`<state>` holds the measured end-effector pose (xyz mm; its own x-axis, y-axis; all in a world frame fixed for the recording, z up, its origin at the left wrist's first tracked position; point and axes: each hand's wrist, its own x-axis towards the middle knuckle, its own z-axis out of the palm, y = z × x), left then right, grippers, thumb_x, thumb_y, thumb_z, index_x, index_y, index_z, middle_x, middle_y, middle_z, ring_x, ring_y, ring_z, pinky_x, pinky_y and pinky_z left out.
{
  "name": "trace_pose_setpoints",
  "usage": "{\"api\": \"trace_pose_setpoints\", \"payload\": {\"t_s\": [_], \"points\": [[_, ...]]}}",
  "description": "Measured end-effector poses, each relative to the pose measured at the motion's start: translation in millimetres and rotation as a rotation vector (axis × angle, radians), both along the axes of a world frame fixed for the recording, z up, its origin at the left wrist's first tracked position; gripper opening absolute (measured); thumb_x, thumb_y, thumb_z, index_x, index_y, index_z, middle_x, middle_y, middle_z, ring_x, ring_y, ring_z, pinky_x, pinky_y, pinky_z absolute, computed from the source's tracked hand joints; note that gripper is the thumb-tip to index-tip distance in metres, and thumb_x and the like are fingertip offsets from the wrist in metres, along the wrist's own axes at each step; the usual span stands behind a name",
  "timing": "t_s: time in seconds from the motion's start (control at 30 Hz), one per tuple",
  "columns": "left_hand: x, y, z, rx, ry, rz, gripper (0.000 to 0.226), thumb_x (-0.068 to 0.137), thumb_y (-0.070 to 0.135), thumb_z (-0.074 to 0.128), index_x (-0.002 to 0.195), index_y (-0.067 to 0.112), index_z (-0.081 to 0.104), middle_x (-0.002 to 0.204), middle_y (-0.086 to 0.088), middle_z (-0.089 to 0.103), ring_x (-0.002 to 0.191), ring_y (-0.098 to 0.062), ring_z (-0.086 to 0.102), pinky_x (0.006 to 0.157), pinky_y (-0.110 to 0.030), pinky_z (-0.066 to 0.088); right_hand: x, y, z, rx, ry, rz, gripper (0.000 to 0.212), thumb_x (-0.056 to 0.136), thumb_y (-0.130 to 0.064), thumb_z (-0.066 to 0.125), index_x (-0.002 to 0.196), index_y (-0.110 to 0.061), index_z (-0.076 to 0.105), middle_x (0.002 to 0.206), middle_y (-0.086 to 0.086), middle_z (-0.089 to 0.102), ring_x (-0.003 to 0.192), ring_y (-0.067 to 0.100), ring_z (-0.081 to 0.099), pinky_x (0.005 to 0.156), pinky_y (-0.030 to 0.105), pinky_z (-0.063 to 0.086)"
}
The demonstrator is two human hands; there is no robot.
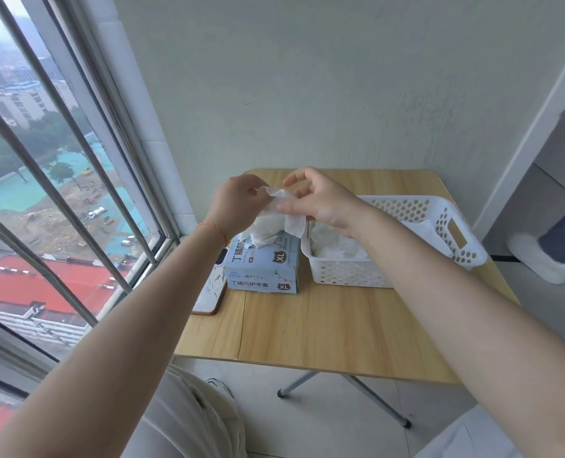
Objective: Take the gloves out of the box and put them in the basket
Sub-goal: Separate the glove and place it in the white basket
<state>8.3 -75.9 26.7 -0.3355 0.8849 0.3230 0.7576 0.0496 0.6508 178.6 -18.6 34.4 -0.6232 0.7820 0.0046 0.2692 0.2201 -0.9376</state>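
Both forearms reach out from the bottom of the view over one wooden folding table (324, 325), and the work is at their far ends. My left hand (238, 206) pinches the upper edge of a white glove (279, 223) between thumb and fingers, clamped on it. My right hand (320, 201) grips the same glove from the other side, with the forefinger lifted clear above it. This glove is held above the box (264, 269), its lower part trailing into the opening on top, so I judge it only partly drawn out. One box is present, pale blue and marked XL, standing just beside one white perforated basket (439, 223) on its right. More white gloves (334, 247) already lie heaped in the near end of the basket; they are crumpled together and I cannot count them. One phone (210, 292) lies flat at the left of the box, touching or nearly touching it. Step in hand, by my judgement: extraction of one glove, possibly being separated from the next one in the box. Next move calls for pulling it fully free without dragging others out, then carrying it a short way right and letting go over the basket. At the right edge a second person's leg and white shoe (542, 259) are visible on the floor.
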Motion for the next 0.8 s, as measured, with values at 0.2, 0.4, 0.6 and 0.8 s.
{"api": "trace_pose_setpoints", "payload": {"t_s": [0.2, 0.4, 0.6, 0.8], "points": [[-1.6, -1.1, -1.2, 0.003, 0.000, -0.066, 0.005, 0.089, 0.023, 0.066, 0.085, 0.023, 0.069, 0.077, 0.011, 0.066, 0.072, 0.000, 0.058, 0.067, -0.018, 0.045, -2.8, 3.3, -1.3, 0.070, 0.066, -0.197, 0.018, 0.090, -0.018, 0.061, 0.090, 0.000, 0.066, 0.086, 0.009, 0.065, 0.077, 0.017, 0.060, 0.065, 0.030, 0.046], [-7.9, -0.4, -9.0, -0.063, 0.051, -0.010, 0.016, 0.084, 0.020, 0.061, 0.073, 0.011, 0.069, 0.062, -0.001, 0.064, 0.057, -0.005, 0.054, 0.053, -0.018, 0.041, -7.5, -0.4, 13.5, -0.034, 0.191, -0.316, 0.006, 0.074, -0.024, 0.051, 0.073, -0.018, 0.053, 0.074, 0.005, 0.044, 0.071, 0.017, 0.043, 0.067, 0.033, 0.032], [-10.5, -3.7, 14.8, 0.039, -0.409, 0.014, 0.024, 0.086, 0.023, 0.066, 0.081, 0.000, 0.071, 0.070, -0.005, 0.056, 0.061, -0.015, 0.046, 0.059, -0.021, 0.040, -11.4, 1.4, 36.1, -0.198, 0.409, -0.379, 0.018, 0.063, -0.025, 0.051, 0.046, -0.024, 0.043, 0.064, 0.001, 0.039, 0.068, 0.020, 0.038, 0.063, 0.036, 0.029], [-11.9, -14.8, 64.8, 0.104, -0.596, -0.196, 0.014, 0.087, 0.008, 0.059, 0.079, -0.002, 0.067, 0.063, -0.007, 0.059, 0.058, -0.021, 0.050, 0.060, -0.022, 0.049, -7.3, 15.8, 51.1, -0.408, 0.674, -0.336, 0.015, 0.075, -0.018, 0.050, 0.061, -0.019, 0.046, 0.065, 0.001, 0.046, 0.058, 0.019, 0.048, 0.055, 0.026, 0.036]]}}
